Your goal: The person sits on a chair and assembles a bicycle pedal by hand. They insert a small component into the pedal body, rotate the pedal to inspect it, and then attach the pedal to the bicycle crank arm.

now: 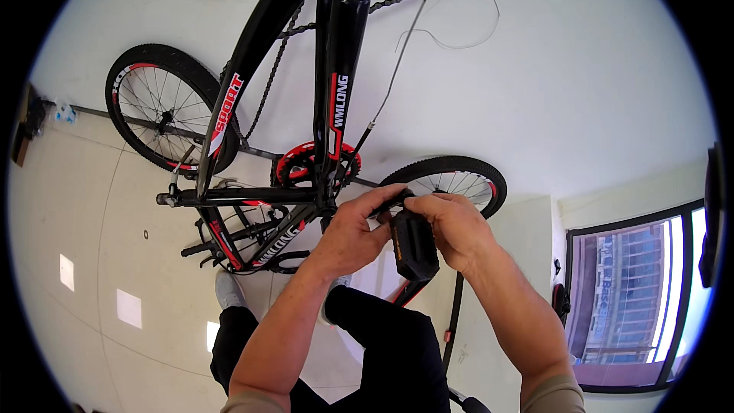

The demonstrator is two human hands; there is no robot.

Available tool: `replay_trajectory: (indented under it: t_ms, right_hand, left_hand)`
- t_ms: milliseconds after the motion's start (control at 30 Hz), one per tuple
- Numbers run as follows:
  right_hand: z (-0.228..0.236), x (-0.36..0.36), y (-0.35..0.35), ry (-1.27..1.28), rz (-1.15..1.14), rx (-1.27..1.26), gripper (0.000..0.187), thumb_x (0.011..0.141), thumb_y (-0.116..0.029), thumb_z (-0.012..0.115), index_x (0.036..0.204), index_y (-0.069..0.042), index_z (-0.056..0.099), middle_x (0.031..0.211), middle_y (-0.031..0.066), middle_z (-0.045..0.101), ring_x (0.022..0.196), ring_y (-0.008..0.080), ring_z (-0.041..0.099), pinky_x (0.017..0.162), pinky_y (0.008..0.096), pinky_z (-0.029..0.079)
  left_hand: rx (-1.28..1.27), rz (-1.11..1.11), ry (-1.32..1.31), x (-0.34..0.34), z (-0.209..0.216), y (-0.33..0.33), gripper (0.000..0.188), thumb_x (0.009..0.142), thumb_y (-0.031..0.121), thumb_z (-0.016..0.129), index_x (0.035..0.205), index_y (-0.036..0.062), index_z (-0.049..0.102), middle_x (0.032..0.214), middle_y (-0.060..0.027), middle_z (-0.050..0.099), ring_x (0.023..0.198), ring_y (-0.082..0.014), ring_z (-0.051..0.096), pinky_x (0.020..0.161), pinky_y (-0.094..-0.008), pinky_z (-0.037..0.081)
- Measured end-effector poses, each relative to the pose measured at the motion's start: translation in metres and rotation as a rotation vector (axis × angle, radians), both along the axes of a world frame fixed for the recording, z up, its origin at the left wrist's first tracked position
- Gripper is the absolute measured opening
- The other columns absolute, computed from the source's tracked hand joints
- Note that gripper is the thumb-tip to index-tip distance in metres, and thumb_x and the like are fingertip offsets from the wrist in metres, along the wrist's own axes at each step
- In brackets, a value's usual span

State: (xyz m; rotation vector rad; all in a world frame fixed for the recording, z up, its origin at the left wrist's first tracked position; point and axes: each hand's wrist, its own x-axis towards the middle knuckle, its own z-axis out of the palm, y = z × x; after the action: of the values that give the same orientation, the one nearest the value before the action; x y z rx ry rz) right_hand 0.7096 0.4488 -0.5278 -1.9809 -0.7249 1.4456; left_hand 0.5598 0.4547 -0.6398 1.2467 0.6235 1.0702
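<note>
A black bicycle pedal [414, 246] hangs between my two hands, its long side pointing toward me. My right hand [451, 226] is closed, with thumb and fingers pinching the pedal's far end. On the other side, my left hand [353, 233] is closed around a dark part at that same end. That part looks like the tip of the crank arm, but my fingers hide most of it. Just beyond my left hand is the black bicycle frame [344, 53] with red and white markings. Its red chainring [288, 164] shows beyond my left wrist.
More bikes or bike parts stand around, with one wheel [157, 111] at left and another wheel [489, 191] behind my right hand. A chain [264, 92] hangs by the frame, and a thin cable [401, 53] sticks up. A window [627, 298] is at right. My shoe [229, 291] is below.
</note>
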Motion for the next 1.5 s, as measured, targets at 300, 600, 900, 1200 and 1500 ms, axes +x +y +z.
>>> replay_trajectory:
  t_ms: [300,600,900,1200,1500]
  right_hand:
    - [0.009,-0.01,0.002,-0.142,0.064,0.039,0.023,0.086,-0.017,0.067,0.093,0.005,0.067,0.082,0.0078,0.067,0.069,0.0139,0.063,0.065,0.0281,0.049]
    - [0.006,-0.019,0.001,-0.167,0.077,0.052,0.016,0.088,-0.017,0.064,0.082,-0.002,0.063,0.073,0.0015,0.058,0.064,0.0103,0.053,0.062,0.0288,0.045]
    - [-0.006,-0.003,-0.004,0.149,-0.024,0.077,0.017,0.091,-0.016,0.062,0.086,-0.001,0.065,0.081,0.0056,0.064,0.07,0.0145,0.06,0.065,0.0296,0.048]
    - [-0.029,0.017,-0.008,0.722,-0.146,-0.004,0.026,0.097,-0.023,0.053,0.1,0.002,0.061,0.091,0.0155,0.067,0.077,0.0266,0.066,0.075,0.043,0.057]
    - [-0.04,-0.005,-0.042,0.924,-0.343,0.083,0.026,0.096,-0.026,0.053,0.094,-0.001,0.06,0.088,0.0146,0.062,0.073,0.0257,0.058,0.058,0.0348,0.049]
  left_hand:
    - [0.014,0.026,0.023,0.003,0.001,-0.002,0.054,0.084,-0.004,0.066,0.137,0.0036,0.053,0.124,-0.01,0.065,0.112,-0.0167,0.062,0.099,-0.0298,0.046]
    - [0.0,0.026,0.08,0.0,0.001,-0.004,0.053,0.084,-0.006,0.064,0.135,0.0052,0.055,0.122,-0.0092,0.066,0.112,-0.0169,0.061,0.099,-0.0301,0.046]
    - [0.014,0.068,-0.001,0.001,-0.001,-0.004,0.053,0.084,-0.002,0.063,0.136,0.0052,0.054,0.122,-0.0152,0.065,0.112,-0.0238,0.063,0.097,-0.0342,0.048]
    - [0.162,0.129,-0.022,0.001,-0.001,-0.01,0.058,0.083,0.005,0.069,0.138,0.0027,0.05,0.125,-0.018,0.061,0.115,-0.0282,0.06,0.1,-0.0364,0.045]
    - [0.218,0.231,0.006,-0.007,-0.003,-0.017,0.053,0.091,0.009,0.062,0.141,-0.0008,0.046,0.128,-0.0203,0.058,0.119,-0.0312,0.055,0.104,-0.0376,0.04]
